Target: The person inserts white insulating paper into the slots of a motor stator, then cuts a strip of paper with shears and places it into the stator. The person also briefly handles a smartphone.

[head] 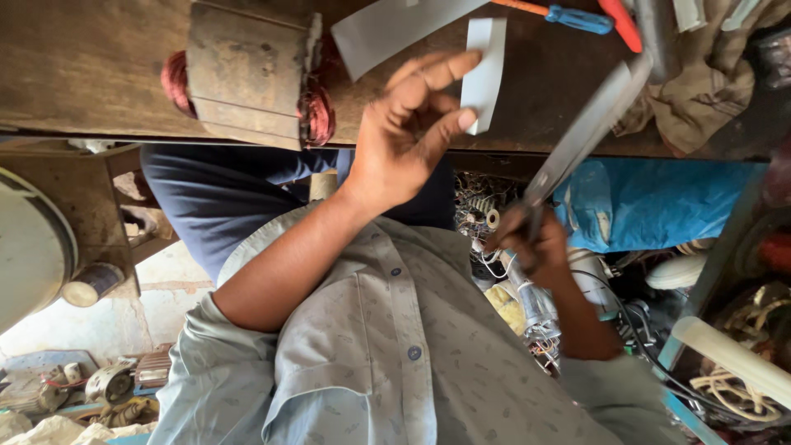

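The paper strip (484,72), white and narrow, is pinched at its lower edge between thumb and fingers of the left hand (404,136), the grip clamped on it, with most of the strip standing above the fingertips. To the right of the strip, the right hand (531,243) has its grip closed round the handles of a pair of scissors (581,136), blades slanting up toward the strip without touching it. Left of the strip, a motor stator (247,74) with copper windings sits on the wooden bench (82,66); a larger grey sheet (395,29) lies just beside the strip's top, and a blue-handled screwdriver (573,16) lies beyond.

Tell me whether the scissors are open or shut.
Cannot tell: the scissors in the right hand are motion-blurred into one long streak, so separate blades cannot be made out.
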